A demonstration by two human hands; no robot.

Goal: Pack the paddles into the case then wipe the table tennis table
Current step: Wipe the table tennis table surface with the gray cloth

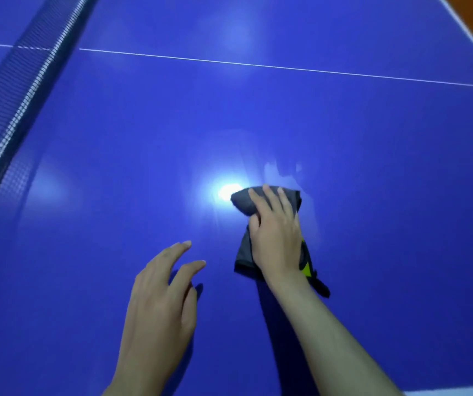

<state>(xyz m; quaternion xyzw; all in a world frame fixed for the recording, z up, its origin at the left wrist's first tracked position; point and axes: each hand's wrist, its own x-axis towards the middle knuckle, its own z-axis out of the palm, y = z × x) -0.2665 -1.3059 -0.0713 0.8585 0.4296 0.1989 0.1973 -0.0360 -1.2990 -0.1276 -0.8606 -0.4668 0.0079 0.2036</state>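
Crumpled grey cloth point(261, 207): under right hand point(276, 238), fingers pressing, long axis along them; left hand point(161, 295) beside, fingers relaxed, empty.

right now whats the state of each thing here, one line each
right hand: fingers spread flat on the grey cloth, pressing it to the table
left hand: relaxed, fingers loosely extended, holds nothing
grey cloth: bunched, lying on the table under the right hand
table: blue top, glossy, with a pale smear just beyond the cloth
net: up and stretched across the table
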